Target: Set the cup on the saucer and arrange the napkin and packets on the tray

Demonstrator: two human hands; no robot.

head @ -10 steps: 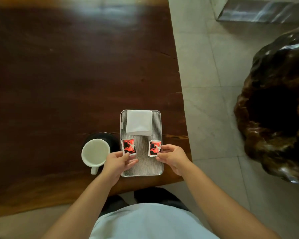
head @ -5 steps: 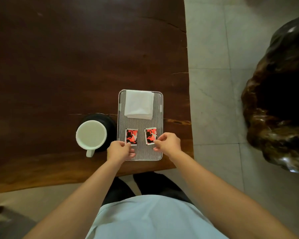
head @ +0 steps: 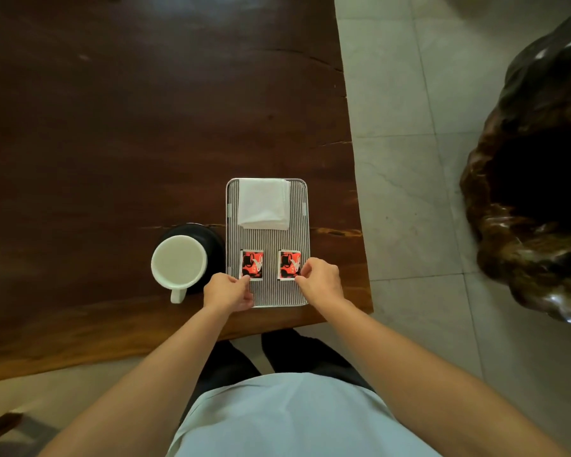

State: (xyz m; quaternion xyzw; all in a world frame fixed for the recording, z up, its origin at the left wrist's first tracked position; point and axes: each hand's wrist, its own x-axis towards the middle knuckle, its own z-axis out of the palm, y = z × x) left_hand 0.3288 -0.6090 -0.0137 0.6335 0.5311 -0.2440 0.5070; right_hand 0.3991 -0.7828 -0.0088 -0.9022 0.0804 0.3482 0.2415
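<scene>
On the dark wooden table [head: 145, 127], near its front right corner, the ribbed metal tray [head: 267, 240] lies lengthwise. I see a white cup [head: 179, 262] already on the black saucer [head: 211, 235] just left of the tray, handle toward me. A folded white napkin [head: 263, 204] fills the tray's far end. Two red-and-black packets have closed in since a second ago: they were angled and spread toward the side rims, now they lie square and side by side in the near half. My left hand [head: 228, 291] pinches the near corner of the left packet [head: 252, 264]; my right hand [head: 320, 282] pinches the right edge of the right packet [head: 289, 264]. My call: arranging is nearly finished, with only letting go remaining.
</scene>
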